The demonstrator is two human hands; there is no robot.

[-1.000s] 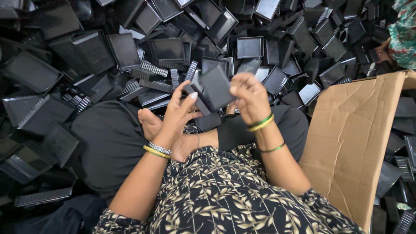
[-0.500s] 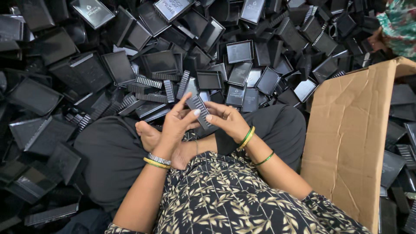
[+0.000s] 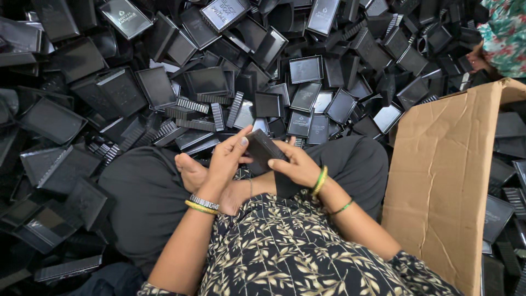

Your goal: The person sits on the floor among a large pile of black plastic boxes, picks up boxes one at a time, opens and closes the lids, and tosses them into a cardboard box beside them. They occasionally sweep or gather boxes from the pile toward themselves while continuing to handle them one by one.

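Note:
I sit cross-legged amid a heap of black plastic box parts. Both hands hold one small black box (image 3: 264,149) over my lap. My left hand (image 3: 227,161) grips its left side, fingers curled over the top edge. My right hand (image 3: 296,167) cups it from the right and below. Bangles ring both wrists. My bare foot (image 3: 192,171) shows just left of my left hand.
Black trays, lids and ribbed inserts (image 3: 208,104) lie piled all around. A brown cardboard box (image 3: 444,170) stands at my right. Another person in patterned green clothing (image 3: 507,33) sits at the top right corner.
My hands have come down closer to my lap with the black box, and it has turned in my grip; the camera has tilted lower.

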